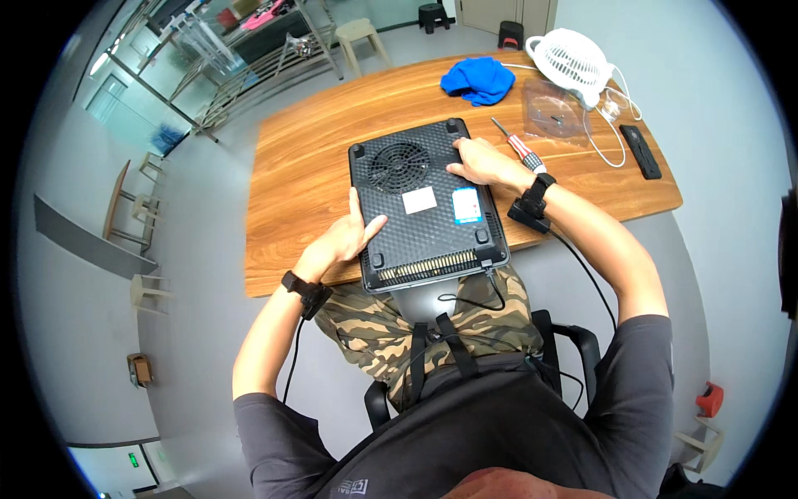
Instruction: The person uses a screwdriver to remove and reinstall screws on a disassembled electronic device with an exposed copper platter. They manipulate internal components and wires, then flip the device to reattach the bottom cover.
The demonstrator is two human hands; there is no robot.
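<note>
An induction cooker [399, 241] lies upside down at the table's near edge, its black textured base facing up. A round fan vent [398, 166], two labels and corner feet show on it; a short cord [497, 287] leaves its near edge. My left hand [345, 237] grips the left edge, thumb spread on the base and index finger along the rim; its other fingers are partly hidden. My right hand [482, 162] holds the far right edge, thumb and index finger on the base. Just beyond that hand lies a screwdriver [524, 153] with a red-and-white handle.
On the wooden table [291, 183], a blue cloth [478, 81] lies at the far side. A white fan [572, 62] with its cord, a clear plastic tray [540, 104] holding small parts, and a long black object [640, 152] are at the right. Stools [357, 35] stand beyond.
</note>
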